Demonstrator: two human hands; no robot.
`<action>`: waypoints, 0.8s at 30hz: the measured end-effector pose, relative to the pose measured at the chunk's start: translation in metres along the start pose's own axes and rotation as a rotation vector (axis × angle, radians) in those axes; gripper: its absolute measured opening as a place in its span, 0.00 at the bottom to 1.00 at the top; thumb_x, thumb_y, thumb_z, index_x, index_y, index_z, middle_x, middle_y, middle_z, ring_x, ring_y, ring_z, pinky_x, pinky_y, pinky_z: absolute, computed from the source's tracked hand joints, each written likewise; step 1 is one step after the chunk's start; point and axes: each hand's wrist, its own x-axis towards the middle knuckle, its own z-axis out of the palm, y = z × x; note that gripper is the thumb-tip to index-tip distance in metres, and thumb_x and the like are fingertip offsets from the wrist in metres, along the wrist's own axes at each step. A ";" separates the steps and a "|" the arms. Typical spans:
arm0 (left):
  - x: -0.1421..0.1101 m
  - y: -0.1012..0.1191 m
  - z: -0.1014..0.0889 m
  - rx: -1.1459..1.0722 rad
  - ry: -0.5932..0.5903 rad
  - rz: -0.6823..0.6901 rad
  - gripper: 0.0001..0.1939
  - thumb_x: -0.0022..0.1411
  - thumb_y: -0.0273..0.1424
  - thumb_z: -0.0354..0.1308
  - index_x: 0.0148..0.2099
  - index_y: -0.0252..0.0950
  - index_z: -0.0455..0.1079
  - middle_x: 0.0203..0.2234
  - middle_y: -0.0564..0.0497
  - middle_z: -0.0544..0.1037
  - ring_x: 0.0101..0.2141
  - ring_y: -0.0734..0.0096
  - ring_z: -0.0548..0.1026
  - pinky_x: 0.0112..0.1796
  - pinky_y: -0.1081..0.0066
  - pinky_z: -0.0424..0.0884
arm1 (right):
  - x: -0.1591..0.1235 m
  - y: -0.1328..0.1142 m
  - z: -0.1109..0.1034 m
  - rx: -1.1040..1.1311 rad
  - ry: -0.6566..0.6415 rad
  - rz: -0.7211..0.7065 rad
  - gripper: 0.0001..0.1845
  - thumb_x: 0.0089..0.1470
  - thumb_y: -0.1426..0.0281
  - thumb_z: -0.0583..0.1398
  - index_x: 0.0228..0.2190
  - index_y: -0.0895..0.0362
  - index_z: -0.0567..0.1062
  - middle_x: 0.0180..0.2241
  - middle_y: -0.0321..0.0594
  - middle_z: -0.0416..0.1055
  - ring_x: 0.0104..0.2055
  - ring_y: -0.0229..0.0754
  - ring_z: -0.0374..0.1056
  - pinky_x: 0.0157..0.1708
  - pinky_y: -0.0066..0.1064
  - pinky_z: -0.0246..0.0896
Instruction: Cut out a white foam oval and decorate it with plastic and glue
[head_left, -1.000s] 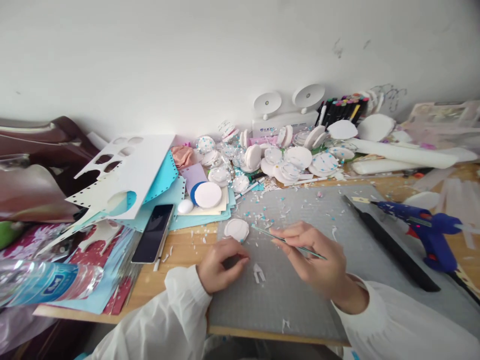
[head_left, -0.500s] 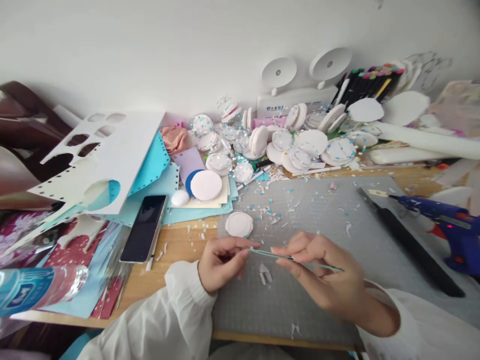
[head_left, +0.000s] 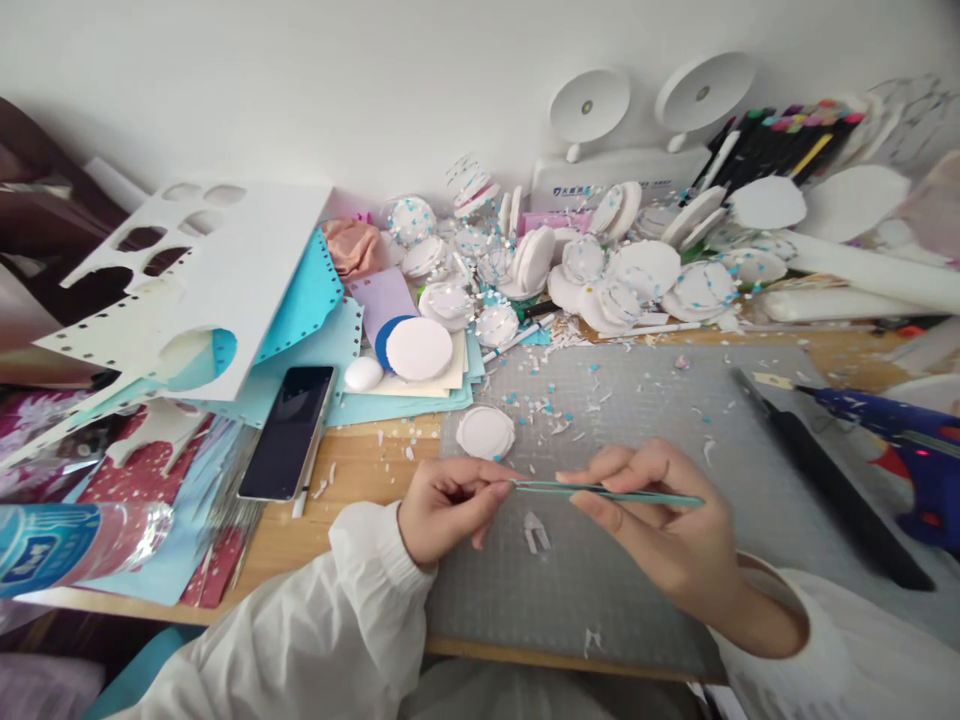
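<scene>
My right hand (head_left: 656,520) grips slim teal tweezers (head_left: 679,499) between thumb and fingers, their points turned left. At those points, my left hand (head_left: 454,508) pinches thumb and forefinger together; whatever sits between the fingertips is too small to make out. Both hands hover above a grey cutting mat (head_left: 637,620). Just beyond the left fingers lies a white layered disc (head_left: 485,432). A white forked scrap (head_left: 536,533) rests on the mat below the tweezers.
Decorated white discs (head_left: 525,262) crowd the back by the wall. A phone (head_left: 289,432), sheets of paper and a bottle (head_left: 60,545) are on the left. To the right are a black-handled knife (head_left: 840,495) and a blue glue gun (head_left: 907,435). Small scraps litter the mat.
The tweezers have turned to lie nearly level, and more of their length shows across my right hand. Both hands stay close together; the whole view has shifted slightly.
</scene>
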 end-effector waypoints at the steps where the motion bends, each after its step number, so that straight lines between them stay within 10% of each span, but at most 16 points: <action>1: 0.000 -0.001 0.000 -0.015 0.005 0.003 0.18 0.60 0.39 0.59 0.41 0.28 0.77 0.09 0.57 0.64 0.10 0.84 0.61 0.14 0.83 0.55 | 0.001 -0.001 -0.001 0.008 0.008 0.019 0.13 0.50 0.80 0.63 0.29 0.53 0.66 0.30 0.32 0.73 0.36 0.35 0.75 0.37 0.22 0.69; 24: 0.000 -0.001 0.000 0.066 -0.043 -0.033 0.21 0.61 0.41 0.57 0.44 0.27 0.76 0.08 0.57 0.64 0.10 0.83 0.61 0.15 0.82 0.55 | 0.005 -0.003 -0.002 0.087 0.045 0.180 0.11 0.49 0.76 0.65 0.27 0.54 0.68 0.28 0.33 0.73 0.34 0.39 0.77 0.34 0.24 0.71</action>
